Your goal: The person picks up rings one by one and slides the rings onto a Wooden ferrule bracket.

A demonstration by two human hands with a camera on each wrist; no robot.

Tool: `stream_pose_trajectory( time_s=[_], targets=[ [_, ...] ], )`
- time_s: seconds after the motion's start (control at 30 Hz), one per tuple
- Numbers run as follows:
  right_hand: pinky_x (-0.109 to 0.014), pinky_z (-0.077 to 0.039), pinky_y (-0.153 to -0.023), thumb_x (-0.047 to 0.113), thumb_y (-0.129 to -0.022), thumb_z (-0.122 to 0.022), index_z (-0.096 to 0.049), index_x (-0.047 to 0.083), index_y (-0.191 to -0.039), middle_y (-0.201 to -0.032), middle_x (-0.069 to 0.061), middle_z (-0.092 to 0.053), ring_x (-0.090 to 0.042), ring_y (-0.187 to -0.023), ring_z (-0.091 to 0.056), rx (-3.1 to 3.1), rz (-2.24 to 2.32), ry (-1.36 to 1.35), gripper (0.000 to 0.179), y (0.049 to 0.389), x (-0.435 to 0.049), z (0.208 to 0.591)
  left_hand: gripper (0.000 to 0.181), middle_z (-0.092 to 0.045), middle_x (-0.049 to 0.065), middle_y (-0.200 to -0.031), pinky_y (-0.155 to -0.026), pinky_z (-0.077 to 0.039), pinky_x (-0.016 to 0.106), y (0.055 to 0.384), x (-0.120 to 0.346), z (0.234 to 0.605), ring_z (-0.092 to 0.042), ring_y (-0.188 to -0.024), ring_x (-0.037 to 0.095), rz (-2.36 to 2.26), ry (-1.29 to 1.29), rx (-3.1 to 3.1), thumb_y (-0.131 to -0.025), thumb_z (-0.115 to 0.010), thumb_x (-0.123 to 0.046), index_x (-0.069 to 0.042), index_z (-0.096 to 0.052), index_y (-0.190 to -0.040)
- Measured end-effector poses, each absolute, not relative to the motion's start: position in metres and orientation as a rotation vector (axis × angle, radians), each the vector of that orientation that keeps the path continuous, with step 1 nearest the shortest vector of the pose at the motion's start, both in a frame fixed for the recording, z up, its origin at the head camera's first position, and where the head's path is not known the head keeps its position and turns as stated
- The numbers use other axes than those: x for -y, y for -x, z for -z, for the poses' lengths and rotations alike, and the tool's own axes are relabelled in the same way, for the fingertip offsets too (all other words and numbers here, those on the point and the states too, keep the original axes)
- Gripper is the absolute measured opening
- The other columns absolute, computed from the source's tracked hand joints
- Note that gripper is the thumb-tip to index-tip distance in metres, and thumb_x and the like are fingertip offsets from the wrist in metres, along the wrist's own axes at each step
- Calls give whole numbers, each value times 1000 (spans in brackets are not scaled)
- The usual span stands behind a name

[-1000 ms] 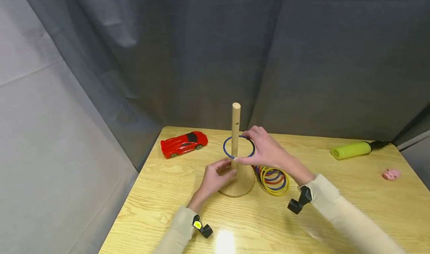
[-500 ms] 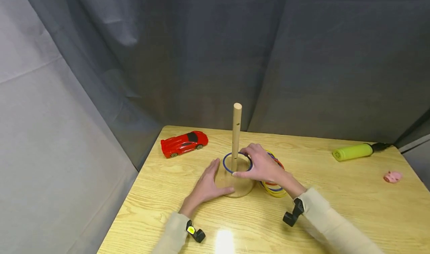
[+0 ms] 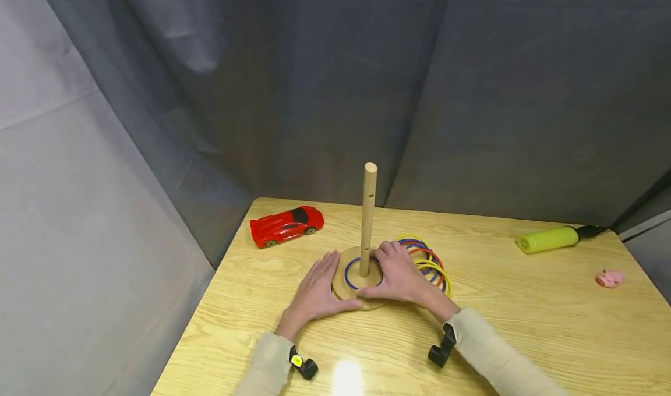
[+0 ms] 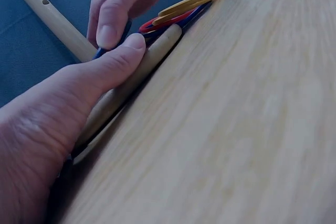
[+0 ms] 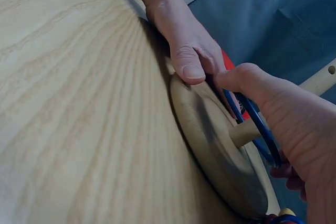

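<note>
A wooden ring-toss stand has a round base (image 3: 343,260) on the table and an upright peg (image 3: 368,215). My left hand (image 3: 314,294) grips the base at its left side, fingers along the far-left edge and thumb (image 4: 118,66) on the near rim. The right hand (image 3: 401,276) pinches a blue ring (image 5: 269,137) between thumb and fingers. That ring encircles the foot of the peg, close over the base and slightly tilted in the right wrist view. Just right of the base lies a loose pile of yellow, red and blue rings (image 3: 433,264), partly behind my right hand.
A red toy car (image 3: 287,226) stands at the back left of the wooden table (image 3: 398,349). Far to the right lie a lime-green cylinder (image 3: 547,240) with a black end and a small pink pig head (image 3: 610,278). Dark curtains (image 3: 325,93) hang behind the table.
My right hand has lowered the blue ring down the peg from about mid-height to the base. The left hand has moved from beside the peg down onto the base's left edge.
</note>
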State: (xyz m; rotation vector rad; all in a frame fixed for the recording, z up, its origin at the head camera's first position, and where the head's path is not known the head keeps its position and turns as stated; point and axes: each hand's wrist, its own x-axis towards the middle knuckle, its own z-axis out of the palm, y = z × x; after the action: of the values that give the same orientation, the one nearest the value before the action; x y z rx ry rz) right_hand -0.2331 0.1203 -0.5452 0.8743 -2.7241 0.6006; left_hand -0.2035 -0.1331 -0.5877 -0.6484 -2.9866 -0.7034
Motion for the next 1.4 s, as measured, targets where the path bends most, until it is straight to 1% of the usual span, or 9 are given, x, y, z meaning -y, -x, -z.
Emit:
stream_pose_trajectory(
  time_s=[0.13,0.3,0.67,0.77,0.9,1.0,1.1,1.27,1.4],
  targets=[
    [-47,-43,-95,79,-64,-81,-70,6,-118,-106,-4,-58,-26,-104,-48,2752,-559,-858,91,230,-116,551,138,-19,5,-175,-131,-18,44,202,133,591,-14,-162,23,682,644,2986,-71,-56,-98,-8,-17,-168],
    [-46,-42,-90,81,-66,-78,-70,4,-114,-104,-4,-56,-26,-101,-46,2771,-499,-856,90,227,-111,555,138,-21,6,-174,-131,-20,45,202,134,592,-16,-161,24,667,643,2976,-71,-56,-98,-8,-18,-168],
    [-47,-41,-89,79,-71,-77,-69,4,-121,-113,-8,-58,-28,-107,-48,2788,-492,-779,90,225,-105,559,138,-19,3,-175,-131,-17,42,203,133,590,-13,-162,20,669,632,2982,-70,-54,-99,-10,-17,-168],
    [-49,-43,-94,77,-72,-78,-66,3,-127,-118,-10,-60,-30,-111,-50,2773,-532,-747,93,223,-106,557,137,-18,3,-175,-131,-17,42,203,133,591,-13,-162,20,672,635,2981,-71,-55,-99,-10,-16,-168],
    [-55,-44,-105,74,-74,-80,-61,2,-138,-128,-13,-62,-33,-124,-54,2721,-657,-697,98,217,-110,549,137,-19,3,-175,-131,-17,42,204,132,591,-13,-162,21,679,637,2980,-71,-56,-98,-10,-17,-168],
    [-59,-41,-113,71,-76,-80,-54,2,-146,-139,-16,-60,-36,-133,-52,2687,-750,-663,101,208,-119,545,137,-20,4,-175,-131,-17,42,203,132,592,-14,-162,21,682,638,2975,-70,-56,-98,-10,-18,-168],
    [-60,-37,-117,65,-77,-83,-48,2,-151,-146,-17,-57,-37,-138,-50,2649,-816,-620,103,198,-130,544,138,-20,4,-174,-131,-17,42,203,131,594,-15,-161,22,679,641,2963,-70,-56,-98,-9,-18,-168],
    [-63,-40,-113,55,-74,-89,-46,5,-153,-149,-17,-54,-38,-139,-49,2577,-850,-540,103,183,-150,549,138,-21,4,-174,-131,-18,42,203,131,594,-15,-161,22,682,642,2961,-69,-57,-98,-10,-19,-168],
    [-67,-43,-107,47,-71,-92,-47,1,-152,-146,-21,-55,-42,-137,-51,2515,-876,-509,103,178,-165,556,139,-21,4,-174,-131,-18,42,204,132,594,-15,-161,22,668,629,2970,-68,-57,-99,-10,-18,-168]
  ],
)
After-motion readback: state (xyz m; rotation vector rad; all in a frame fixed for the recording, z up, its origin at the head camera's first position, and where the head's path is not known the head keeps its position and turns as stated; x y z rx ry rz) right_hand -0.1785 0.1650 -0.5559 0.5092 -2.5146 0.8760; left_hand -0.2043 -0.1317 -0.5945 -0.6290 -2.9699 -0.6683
